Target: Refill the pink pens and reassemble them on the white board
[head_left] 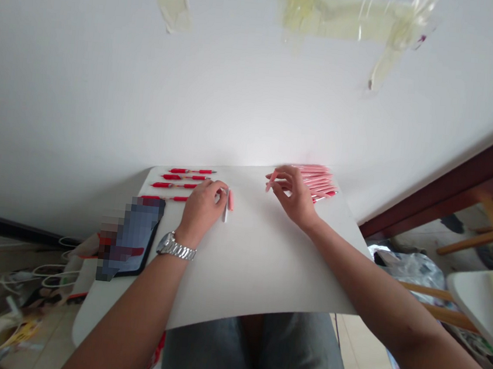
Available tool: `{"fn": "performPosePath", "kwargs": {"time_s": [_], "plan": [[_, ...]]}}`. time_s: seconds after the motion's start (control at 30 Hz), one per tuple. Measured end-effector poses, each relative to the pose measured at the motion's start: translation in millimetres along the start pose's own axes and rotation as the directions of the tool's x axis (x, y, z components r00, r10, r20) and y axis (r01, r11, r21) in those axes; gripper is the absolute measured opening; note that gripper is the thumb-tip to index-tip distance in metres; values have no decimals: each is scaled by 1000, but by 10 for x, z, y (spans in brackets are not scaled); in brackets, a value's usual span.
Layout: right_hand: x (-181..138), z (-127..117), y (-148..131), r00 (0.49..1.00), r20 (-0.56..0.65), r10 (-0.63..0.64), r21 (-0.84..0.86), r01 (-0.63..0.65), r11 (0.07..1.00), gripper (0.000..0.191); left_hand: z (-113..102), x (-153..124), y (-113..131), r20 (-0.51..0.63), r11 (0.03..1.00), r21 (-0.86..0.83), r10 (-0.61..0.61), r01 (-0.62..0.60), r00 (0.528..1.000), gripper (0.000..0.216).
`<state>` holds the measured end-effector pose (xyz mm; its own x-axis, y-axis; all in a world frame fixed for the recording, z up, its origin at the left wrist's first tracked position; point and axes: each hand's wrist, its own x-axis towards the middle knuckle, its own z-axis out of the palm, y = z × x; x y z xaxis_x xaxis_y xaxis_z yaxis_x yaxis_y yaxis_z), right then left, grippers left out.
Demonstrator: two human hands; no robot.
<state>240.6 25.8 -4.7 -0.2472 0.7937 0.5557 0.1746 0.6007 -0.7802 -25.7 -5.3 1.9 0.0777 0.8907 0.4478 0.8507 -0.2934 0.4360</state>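
Note:
My left hand [204,204], wearing a metal watch, rests low over the white table with finger and thumb pinched on a thin white pen part [226,210]. Right beside that part is a short pink piece [231,200]; whether the hand touches it I cannot tell. Farther right, my right hand [296,200] pinches another small pink piece [271,181] between thumb and fingers, just above the tabletop. Behind this hand lies a pile of pink pen parts [317,177], partly covered by it. Several red pens [192,171] lie in rows left of my left hand.
A phone [134,243] lies at the left edge of the white table [259,268]. The table's back edge meets a wall [221,88] with old tape on it. Cables [52,273] are at lower left; a wooden chair [479,232] stands at right.

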Motion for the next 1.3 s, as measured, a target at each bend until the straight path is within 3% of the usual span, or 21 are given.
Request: {"fn": "performPosePath", "kwargs": {"time_s": [0.13, 0.37, 0.57, 0.67, 0.87, 1.3], "plan": [[-4, -33, 54, 977, 165, 137, -135, -115, 984, 31, 6, 0, 4, 1, 1000, -4, 5, -5, 1000, 15], [6, -31, 30, 994, 44, 97, 11, -97, 995, 32, 14, 3, -5, -5, 1000, -1, -9, 9, 1000, 14], [12, -13, 0, 997, 24, 73, 29, -74, 997, 31, 3, 4, 16, -2, 999, -15, -30, 30, 1000, 14], [16, -12, -25, 999, -45, 24, 28, -22, 999, 30, 1, 3, 20, -6, 999, -16, -35, 35, 999, 14], [16, -33, -28, 983, 130, 130, -124, -114, 986, 24, 6, 4, 7, -5, 1000, 2, -25, 25, 1000, 15], [32, -36, 32, 997, 10, 72, -19, -72, 997, 30, -52, -8, 63, -3, 997, 62, -39, 39, 999, 7]]}}
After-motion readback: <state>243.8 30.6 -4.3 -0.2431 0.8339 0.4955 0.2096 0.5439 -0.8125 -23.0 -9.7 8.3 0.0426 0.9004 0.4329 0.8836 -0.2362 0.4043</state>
